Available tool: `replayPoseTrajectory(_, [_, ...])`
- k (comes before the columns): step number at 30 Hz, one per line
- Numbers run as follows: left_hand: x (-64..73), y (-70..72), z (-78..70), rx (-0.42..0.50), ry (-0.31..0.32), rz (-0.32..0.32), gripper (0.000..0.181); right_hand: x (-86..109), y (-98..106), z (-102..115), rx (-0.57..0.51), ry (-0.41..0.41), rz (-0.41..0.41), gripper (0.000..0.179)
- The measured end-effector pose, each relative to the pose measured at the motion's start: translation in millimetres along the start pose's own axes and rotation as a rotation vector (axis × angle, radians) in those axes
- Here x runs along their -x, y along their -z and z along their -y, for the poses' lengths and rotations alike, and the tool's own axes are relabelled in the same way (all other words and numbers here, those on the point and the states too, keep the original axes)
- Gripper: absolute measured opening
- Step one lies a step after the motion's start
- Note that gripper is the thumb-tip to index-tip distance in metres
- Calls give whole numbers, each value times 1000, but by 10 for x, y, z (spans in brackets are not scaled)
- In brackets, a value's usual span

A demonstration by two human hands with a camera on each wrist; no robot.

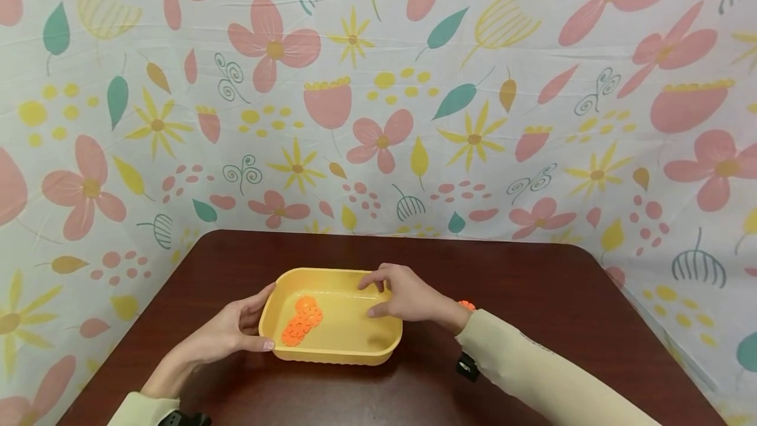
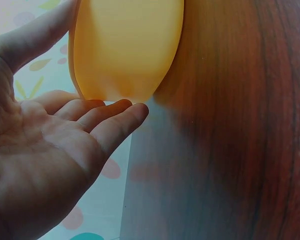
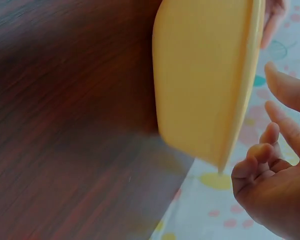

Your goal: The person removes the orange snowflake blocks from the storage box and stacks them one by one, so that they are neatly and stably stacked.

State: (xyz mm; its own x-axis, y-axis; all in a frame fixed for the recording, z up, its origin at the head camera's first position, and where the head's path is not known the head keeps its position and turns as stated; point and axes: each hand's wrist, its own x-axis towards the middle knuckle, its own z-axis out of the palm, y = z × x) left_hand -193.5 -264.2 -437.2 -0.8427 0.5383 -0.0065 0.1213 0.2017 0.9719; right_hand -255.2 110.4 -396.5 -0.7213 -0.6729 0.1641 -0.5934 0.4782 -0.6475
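A shallow yellow plastic tray (image 1: 331, 354) with rounded corners sits on the table. In its left half lie several orange notched discs (image 1: 303, 321), overlapping one another. My left hand (image 1: 221, 332) holds the tray's left end, thumb at the front corner and fingers toward the back. In the left wrist view those fingertips (image 2: 140, 111) meet the tray's end wall. Over the right part of the tray hovers my right hand (image 1: 408, 294), thumb and fingers apart with nothing between them. The right wrist view shows that hand just above the tray's rim.
Behind my right wrist, another orange piece (image 1: 467, 305) shows on the dark wood table (image 1: 503, 360), mostly hidden by the arm. A flower-printed cloth (image 1: 378, 84) hangs along the table's far edge and at the sides.
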Motion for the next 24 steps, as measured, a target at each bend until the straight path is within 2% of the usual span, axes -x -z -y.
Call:
replayPoseTrajectory(4, [-4, 0, -11, 1, -4, 8, 104, -125, -163, 29, -11, 40, 40, 39])
replayPoseTrajectory(10, [-1, -4, -12, 12, 0, 6, 104, -277, -387, 66, -15, 56, 103, 43])
replayPoseTrajectory(24, [5, 14, -2, 25, -5, 16, 105, -552, -635, 107, -50, -46, 187, 55])
